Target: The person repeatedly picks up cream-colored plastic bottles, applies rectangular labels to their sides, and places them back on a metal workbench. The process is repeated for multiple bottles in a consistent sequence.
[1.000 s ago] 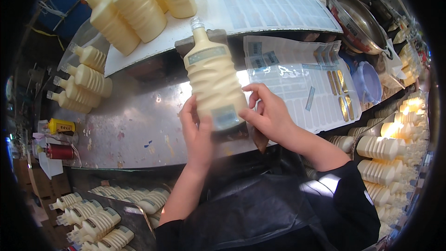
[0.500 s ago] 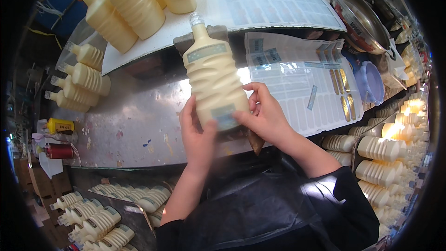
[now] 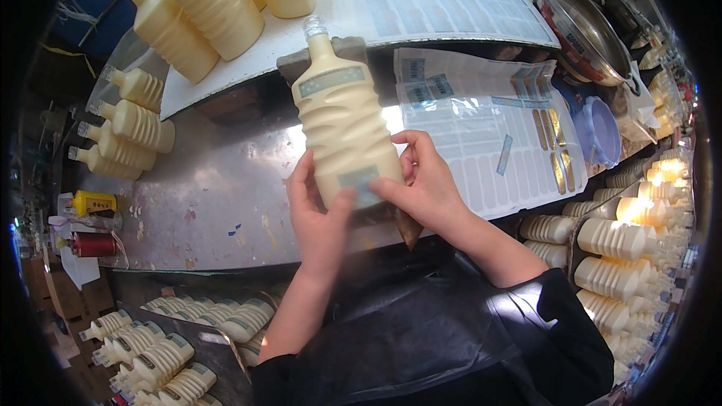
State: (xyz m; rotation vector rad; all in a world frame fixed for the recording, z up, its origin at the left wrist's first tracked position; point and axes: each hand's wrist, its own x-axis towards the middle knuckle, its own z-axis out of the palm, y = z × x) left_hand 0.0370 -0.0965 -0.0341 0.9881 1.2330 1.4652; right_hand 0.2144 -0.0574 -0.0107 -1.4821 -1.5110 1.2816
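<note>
A cream, ribbed bottle (image 3: 347,124) with a clear neck lies between my hands, its neck pointing away from me over a grey block (image 3: 289,68). One bluish label (image 3: 331,80) sits on its shoulder and another (image 3: 359,177) near its base. My left hand (image 3: 316,214) is closed round the lower left side, thumb at the lower label. On the lower right side my right hand (image 3: 417,184) grips it, thumb also pressed at that label. Under the right hand, a brown pointed piece (image 3: 408,228) shows; what it belongs to is hidden.
Sheets of clear and gold labels (image 3: 489,150) lie to the right, beside a lilac bucket (image 3: 599,131) and a large pan (image 3: 583,26). Cream bottles (image 3: 214,4) stand on the white shelf; others fill racks at both sides. A yellow container (image 3: 95,203) and red spool (image 3: 94,244) sit left.
Almost nothing differs. The whole view has shifted slightly, and both hands keep the same hold on the bottle with thumbs at the lower label.
</note>
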